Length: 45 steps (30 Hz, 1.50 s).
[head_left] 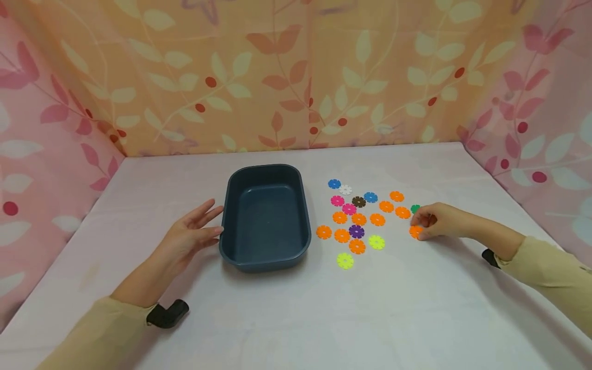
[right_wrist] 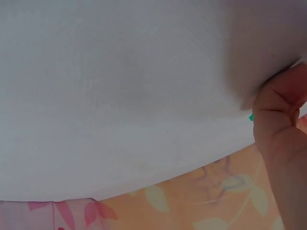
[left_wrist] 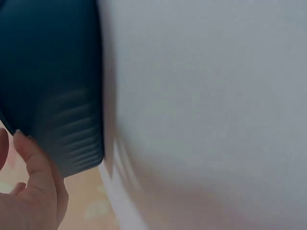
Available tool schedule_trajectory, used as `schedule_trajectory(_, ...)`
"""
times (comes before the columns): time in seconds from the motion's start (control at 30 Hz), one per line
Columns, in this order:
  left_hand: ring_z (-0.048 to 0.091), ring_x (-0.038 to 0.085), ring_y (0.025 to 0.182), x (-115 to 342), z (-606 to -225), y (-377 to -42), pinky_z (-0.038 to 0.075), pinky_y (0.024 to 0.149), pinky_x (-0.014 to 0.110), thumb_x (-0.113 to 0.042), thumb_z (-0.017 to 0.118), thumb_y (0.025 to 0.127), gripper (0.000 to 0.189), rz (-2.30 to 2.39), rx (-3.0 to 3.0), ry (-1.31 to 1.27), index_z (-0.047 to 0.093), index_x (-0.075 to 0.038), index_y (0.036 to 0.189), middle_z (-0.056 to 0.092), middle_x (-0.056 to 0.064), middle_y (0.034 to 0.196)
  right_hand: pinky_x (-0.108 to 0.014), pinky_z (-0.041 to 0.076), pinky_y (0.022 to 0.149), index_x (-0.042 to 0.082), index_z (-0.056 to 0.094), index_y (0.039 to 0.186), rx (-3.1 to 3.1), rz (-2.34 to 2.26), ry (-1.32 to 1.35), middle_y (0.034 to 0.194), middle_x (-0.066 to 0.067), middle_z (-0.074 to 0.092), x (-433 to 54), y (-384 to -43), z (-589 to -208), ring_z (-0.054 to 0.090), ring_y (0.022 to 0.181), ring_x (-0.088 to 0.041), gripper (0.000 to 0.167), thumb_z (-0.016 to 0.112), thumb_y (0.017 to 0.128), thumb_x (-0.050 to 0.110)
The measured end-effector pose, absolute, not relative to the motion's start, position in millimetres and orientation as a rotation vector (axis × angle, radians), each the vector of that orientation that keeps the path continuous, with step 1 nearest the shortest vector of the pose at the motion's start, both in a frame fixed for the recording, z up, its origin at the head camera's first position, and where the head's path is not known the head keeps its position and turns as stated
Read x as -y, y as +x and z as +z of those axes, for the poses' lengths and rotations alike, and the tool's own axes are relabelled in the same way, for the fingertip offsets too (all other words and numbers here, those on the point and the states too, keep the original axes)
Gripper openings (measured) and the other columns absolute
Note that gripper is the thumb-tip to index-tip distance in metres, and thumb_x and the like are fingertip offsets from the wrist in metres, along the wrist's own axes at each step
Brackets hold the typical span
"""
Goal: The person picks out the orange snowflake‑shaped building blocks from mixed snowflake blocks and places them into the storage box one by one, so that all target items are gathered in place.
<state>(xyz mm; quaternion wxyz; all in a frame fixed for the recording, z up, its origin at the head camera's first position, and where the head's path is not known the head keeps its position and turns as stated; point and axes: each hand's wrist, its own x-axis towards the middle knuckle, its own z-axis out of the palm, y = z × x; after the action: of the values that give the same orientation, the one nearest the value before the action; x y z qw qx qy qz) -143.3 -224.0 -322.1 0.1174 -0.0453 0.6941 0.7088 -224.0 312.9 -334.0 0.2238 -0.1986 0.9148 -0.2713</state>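
Observation:
A dark blue rectangular basin (head_left: 265, 265) with rounded corners stands on the table, its inside bare. At its left wall is my left hand (head_left: 185, 234), fingers extended and fingertips right at the rim; the left wrist view shows those fingers (left_wrist: 36, 160) beside the ribbed outer wall. Off to the right, my right hand (head_left: 439, 221) pinches an orange notched plastic disc (head_left: 415, 232) between thumb and forefinger, low over the cloth. Just behind these fingers lies a green notched disc (head_left: 415, 208), partly covered by the hand. In the right wrist view the curled hand (right_wrist: 283, 103) hides the orange disc.
Several more notched discs lie flat between basin and right hand: orange ones (head_left: 358, 219), blue (head_left: 370, 197), pink (head_left: 337, 201), white (head_left: 345, 189), brown (head_left: 358, 202), purple (head_left: 356, 232) and yellow-green (head_left: 345, 261). Floral curtains (head_left: 296, 77) enclose the white-covered table (head_left: 296, 324).

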Motion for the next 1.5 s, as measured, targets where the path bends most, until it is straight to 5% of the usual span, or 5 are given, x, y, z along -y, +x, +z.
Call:
schedule_trajectory(0.23, 0.063, 0.003, 0.081, 219.4, -321.6, -146.0, 0.046, 0.066, 0.020, 0.003, 0.057, 0.094, 0.077, 2.114, -1.975, -0.208, 0.015, -0.013, 0.157, 0.021, 0.010, 0.158, -0.023, 0.043, 0.065, 0.000, 0.062, 0.094, -2.529, -0.757, -0.530, 0.082, -0.001, 0.054, -310.8, -224.7, -332.5, 0.048, 0.077, -0.018, 0.021, 0.077, 0.082, 0.008)
schedule_trajectory(0.53, 0.062, 0.002, 0.073, 215.2, -320.9, -145.8, 0.046, 0.064, 0.020, 0.007, 0.055, 0.094, 0.076, 2.157, -1.931, -0.238, 0.016, -0.012, 0.157, 0.021, 0.007, 0.158, -0.025, 0.050, 0.067, -0.004, 0.064, 0.098, -2.425, -0.847, -0.352, 0.077, -0.001, 0.062, -302.1, -225.2, -322.7, 0.056, 0.073, -0.017, 0.016, 0.070, 0.087, 0.006)
schedule_trajectory(1.17, 0.061, 0.000, 0.094, 215.7, -324.3, -145.5, 0.047, 0.078, 0.024, 0.004, 0.054, 0.095, 0.075, 2.123, -1.934, -0.245, 0.015, -0.014, 0.157, 0.019, 0.005, 0.159, -0.033, 0.055, 0.076, -0.014, 0.059, 0.120, -2.141, -1.126, -0.289, 0.092, -0.009, 0.071, -246.8, -232.6, -282.1, 0.067, 0.077, -0.023, 0.034, 0.065, 0.092, 0.004)
schedule_trajectory(1.5, 0.062, 0.000, 0.091, 214.2, -321.9, -145.1, 0.049, 0.080, 0.024, 0.004, 0.055, 0.095, 0.075, 2.126, -1.945, -0.241, 0.016, -0.013, 0.157, 0.020, 0.005, 0.158, -0.035, 0.055, 0.077, -0.012, 0.063, 0.115, -2.045, -1.207, -0.346, 0.083, -0.010, 0.070, -210.5, -240.2, -267.6, 0.068, 0.073, -0.022, 0.028, 0.065, 0.092, 0.004)
